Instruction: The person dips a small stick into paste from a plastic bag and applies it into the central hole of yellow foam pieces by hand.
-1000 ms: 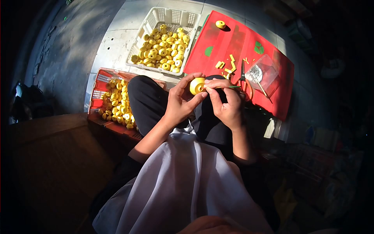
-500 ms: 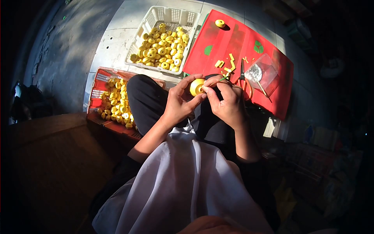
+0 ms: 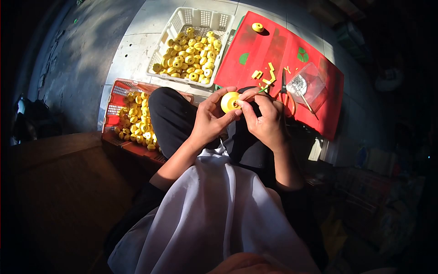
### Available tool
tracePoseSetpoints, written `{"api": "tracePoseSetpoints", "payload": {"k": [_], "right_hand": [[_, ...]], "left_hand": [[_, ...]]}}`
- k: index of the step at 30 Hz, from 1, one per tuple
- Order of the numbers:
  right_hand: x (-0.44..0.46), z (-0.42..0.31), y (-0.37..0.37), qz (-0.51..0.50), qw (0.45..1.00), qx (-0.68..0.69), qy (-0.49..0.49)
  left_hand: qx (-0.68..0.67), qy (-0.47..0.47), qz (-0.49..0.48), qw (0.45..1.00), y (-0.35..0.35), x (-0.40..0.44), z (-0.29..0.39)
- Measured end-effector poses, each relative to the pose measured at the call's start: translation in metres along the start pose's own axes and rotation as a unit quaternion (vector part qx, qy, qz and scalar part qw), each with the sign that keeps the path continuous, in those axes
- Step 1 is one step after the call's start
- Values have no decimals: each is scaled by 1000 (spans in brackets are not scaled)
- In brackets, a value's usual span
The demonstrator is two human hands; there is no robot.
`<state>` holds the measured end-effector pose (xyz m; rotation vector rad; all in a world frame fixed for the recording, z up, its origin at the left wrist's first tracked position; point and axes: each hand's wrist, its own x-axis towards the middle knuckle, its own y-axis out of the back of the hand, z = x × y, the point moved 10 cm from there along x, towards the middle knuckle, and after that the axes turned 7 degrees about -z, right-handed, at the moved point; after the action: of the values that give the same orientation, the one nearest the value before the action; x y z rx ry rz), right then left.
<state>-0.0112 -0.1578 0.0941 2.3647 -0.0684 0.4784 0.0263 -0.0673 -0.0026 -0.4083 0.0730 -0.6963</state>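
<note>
My left hand (image 3: 211, 114) is closed round a yellow, spool-like piece (image 3: 229, 102) with a hole in its face, thumb below and fingers along the top. Thumb and index finger of my right hand (image 3: 264, 116) pinch together at the rim of that hole. A thin green stick-like thing (image 3: 263, 89) pokes out above the right fingers; its other end is hidden by the hand. Just beyond lie yellow scraps (image 3: 269, 77) on a red board (image 3: 273, 41), beside scissors with orange handles (image 3: 292, 107).
A white crate (image 3: 157, 75) full of yellow pieces stands ahead; a red crate (image 3: 112, 109) with more is at left. On the board are a clear container (image 3: 315, 80) with a stick (image 3: 306, 102) in it, and one yellow piece (image 3: 258, 27).
The yellow piece has turned slightly, so its hole faces me more. My right fingers and the green thing have shifted a little; the rest is unchanged.
</note>
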Motion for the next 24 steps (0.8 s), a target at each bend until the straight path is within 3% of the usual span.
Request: {"api": "tracePoseSetpoints", "payload": {"k": [16,19,24], "right_hand": [[-2,15,-7,-16,999,16,-37],[-3,21,4,69,994,83,-13],[-7,24,3,101,989,105,-21]], "left_hand": [[-57,40,-5,998,3,-2,-13],[-74,59,-5,995,2,-2,-12],[-82,59,-4,995,2,-1,-9]]}}
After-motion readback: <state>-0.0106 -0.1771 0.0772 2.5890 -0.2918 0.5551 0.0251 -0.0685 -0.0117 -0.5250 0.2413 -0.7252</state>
